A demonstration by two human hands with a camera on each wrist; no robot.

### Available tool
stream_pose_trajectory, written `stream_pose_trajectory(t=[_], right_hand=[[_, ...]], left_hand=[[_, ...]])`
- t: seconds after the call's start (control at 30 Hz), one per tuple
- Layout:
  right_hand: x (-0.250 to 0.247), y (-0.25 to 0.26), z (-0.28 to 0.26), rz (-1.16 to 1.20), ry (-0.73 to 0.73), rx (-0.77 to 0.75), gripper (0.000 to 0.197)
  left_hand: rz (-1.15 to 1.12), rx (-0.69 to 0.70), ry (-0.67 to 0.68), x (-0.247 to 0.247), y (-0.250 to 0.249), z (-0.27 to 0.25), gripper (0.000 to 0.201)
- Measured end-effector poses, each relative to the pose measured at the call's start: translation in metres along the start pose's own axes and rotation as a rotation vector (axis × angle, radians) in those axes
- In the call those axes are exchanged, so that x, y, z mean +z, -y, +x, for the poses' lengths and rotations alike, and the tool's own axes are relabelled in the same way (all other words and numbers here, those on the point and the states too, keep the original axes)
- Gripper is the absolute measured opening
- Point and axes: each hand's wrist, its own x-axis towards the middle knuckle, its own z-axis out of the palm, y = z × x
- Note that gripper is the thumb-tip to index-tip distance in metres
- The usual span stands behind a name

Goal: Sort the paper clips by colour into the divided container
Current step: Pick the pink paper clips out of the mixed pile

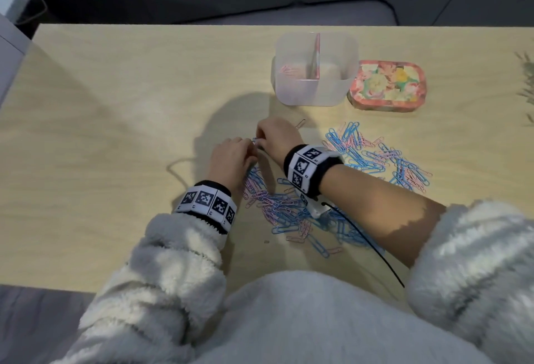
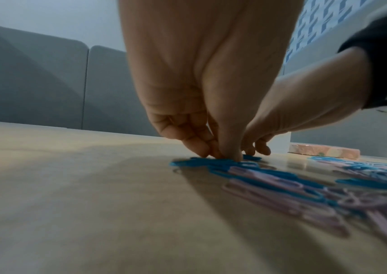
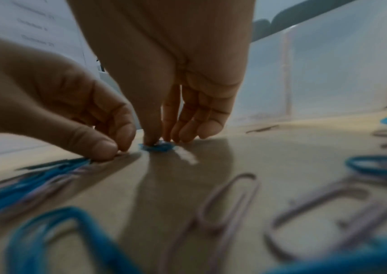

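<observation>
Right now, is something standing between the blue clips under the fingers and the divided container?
Nothing visible blocks the way. The blue clips lie under the right hand fingertips; between them and the divided container is bare table. One loose clip lies flat near that path, easily passed over.

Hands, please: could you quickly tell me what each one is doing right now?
Left hand: pinching blue clips on the table.
Right hand: fingertips pinching a blue clip.
</observation>
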Motion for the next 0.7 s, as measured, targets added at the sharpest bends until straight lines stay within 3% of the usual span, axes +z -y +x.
stream_pose_trajectory(t=[0.2,0.37,0.47,0.53,0.63,0.7], right_hand=[[-0.008,-0.014,-0.009,0.13,0.131,0.084,0.005],[-0.04,-0.057,-0.018,0.371,-0.114,0.21,0.011],[-0.05,-0.082,-0.019,0.253,-0.122,0.287,0.015],[-0.048,-0.087,-0.017,0.072,-0.178,0.254,0.02],[-0.04,-0.081,-0.01,-0.115,-0.188,0.056,0.024],[-0.036,-0.074,-0.007,-0.109,-0.109,0.038,0.023]], left_hand=[[-0.006,0.054,0.012,-0.001,-0.004,-0.004,0.013],[-0.513,-0.101,-0.057,-0.011,0.001,-0.005,0.011],[-0.791,-0.232,0.0,-0.015,0.002,-0.001,0.021],[-0.893,-0.297,0.05,-0.017,-0.001,0.002,0.018],[-0.758,-0.221,0.024,-0.015,-0.004,0.009,0.012],[-0.567,-0.136,0.022,-0.014,-0.004,0.014,0.012]])
